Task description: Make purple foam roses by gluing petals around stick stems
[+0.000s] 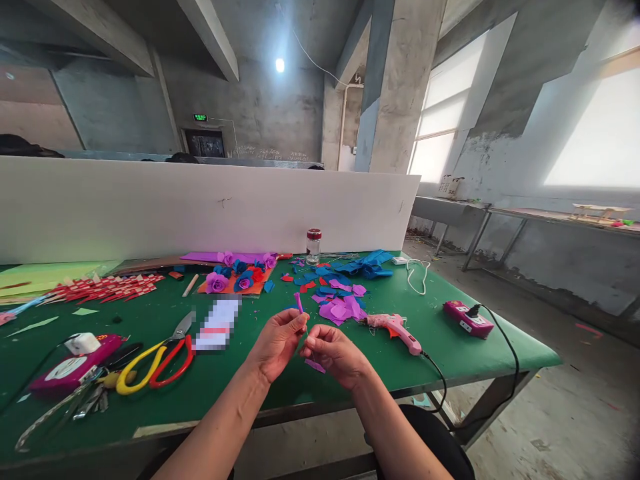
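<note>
Between the thumb and fingers of my left hand [283,340] stands a small rolled strip of purple paper [299,302], upright. My right hand [333,350] is pinched closed right beside it, fingertips nearly touching the left ones; what it grips is too thin or hidden to make out. Just below the right fingers shows a purple paper piece [315,365]. Beyond the hands lies a pile of purple paper petals [343,309]. To their right rests a pink hot glue gun [395,327], its nozzle toward the petals.
On the green table [280,407] lie scissors [170,360], a purple power strip [75,367], keys [93,403] and finished paper flowers [217,283] at left. Blue paper pieces [367,265] and a glass jar [313,247] stand behind, before a white partition [200,207]. Another power strip [467,320] sits right.
</note>
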Demonstrator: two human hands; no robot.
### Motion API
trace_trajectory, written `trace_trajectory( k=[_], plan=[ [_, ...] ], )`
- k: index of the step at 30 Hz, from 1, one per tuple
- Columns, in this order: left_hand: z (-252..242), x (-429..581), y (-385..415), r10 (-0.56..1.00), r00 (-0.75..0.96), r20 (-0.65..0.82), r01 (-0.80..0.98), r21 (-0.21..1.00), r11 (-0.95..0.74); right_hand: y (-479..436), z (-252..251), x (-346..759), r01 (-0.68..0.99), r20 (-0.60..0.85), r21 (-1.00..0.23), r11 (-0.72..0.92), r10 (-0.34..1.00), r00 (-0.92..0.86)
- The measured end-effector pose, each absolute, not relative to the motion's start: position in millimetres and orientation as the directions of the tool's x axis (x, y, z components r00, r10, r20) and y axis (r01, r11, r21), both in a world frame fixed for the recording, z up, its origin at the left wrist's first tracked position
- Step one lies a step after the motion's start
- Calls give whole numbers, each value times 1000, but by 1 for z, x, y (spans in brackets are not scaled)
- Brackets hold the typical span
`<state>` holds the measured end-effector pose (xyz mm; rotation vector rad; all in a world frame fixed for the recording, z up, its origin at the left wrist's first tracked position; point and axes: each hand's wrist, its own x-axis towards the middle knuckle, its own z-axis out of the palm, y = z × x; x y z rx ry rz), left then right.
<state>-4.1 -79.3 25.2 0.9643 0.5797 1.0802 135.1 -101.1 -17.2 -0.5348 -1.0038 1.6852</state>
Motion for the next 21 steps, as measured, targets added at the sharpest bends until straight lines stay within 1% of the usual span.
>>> trace_trajectory(
  k=[5, 9, 11, 16, 21],
  plan=[
    [29, -5, -82, 913, 398, 88, -470, 875, 121, -103, -18, 132, -624, 142, -763, -170, 897, -419],
    [28, -11, -78, 852, 514, 102, -434, 887, 156, -105, -14, 131, -644, 114, -741, -187, 911, -396],
    [26, -16, -74, 836, 535, 119, -436, 887, 153, -104, -14, 132, -645, 106, -743, -180, 919, -379],
    [23, -20, -68, 851, 512, 112, -379, 919, 107, -102, -17, 134, -629, 94, -759, -171, 927, -364],
    [22, -14, -69, 894, 436, 100, -335, 940, 58, -101, -21, 132, -627, 88, -760, -174, 928, -363]
  ],
)
